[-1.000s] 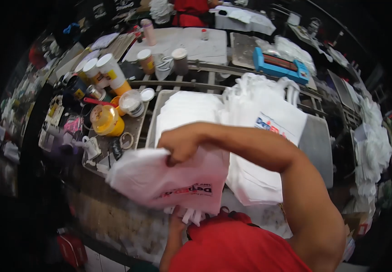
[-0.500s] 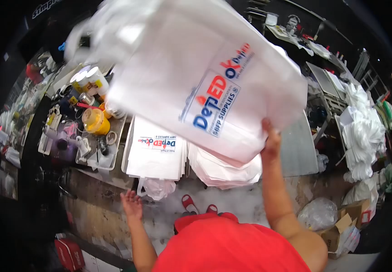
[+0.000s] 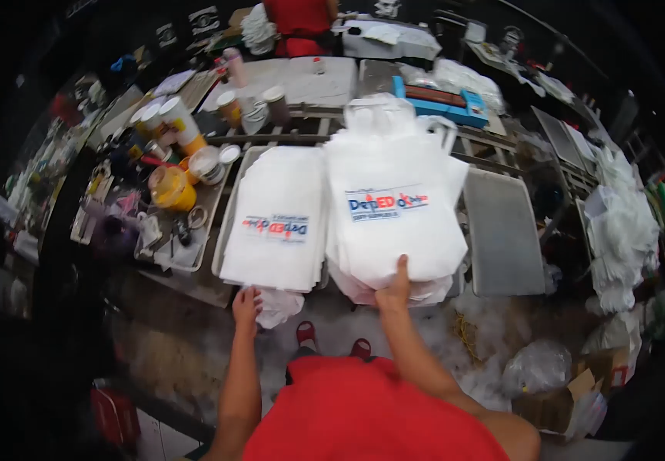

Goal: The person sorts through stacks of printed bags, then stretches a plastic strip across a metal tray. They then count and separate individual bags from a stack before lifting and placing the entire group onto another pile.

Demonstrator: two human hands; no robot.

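My right hand (image 3: 395, 289) grips the near edge of a white printed bag (image 3: 394, 238), thumb on top. The bag lies over the right-hand stack, its blue and red lettering upright to me and its loop handles at the far end. My left hand (image 3: 247, 305) is at the near left corner of the other stack of white bags (image 3: 279, 180), its fingers curled at the edge. That stack's top bag has the same print upside down to me. A crumpled translucent plastic bag (image 3: 279, 309) hangs below it, beside my left hand.
A yellow tub (image 3: 172, 189), bottles and jars crowd the left side. A grey board (image 3: 504, 230) lies right of the stacks. Beyond stands a blue-framed device (image 3: 442, 104). A person in red (image 3: 299, 23) is at the back. White bags (image 3: 617, 230) are heaped far right.
The printed bag, held up in my right hand before, has come down flat onto the right-hand stack. My left hand has moved from open below the left stack up to its near edge.
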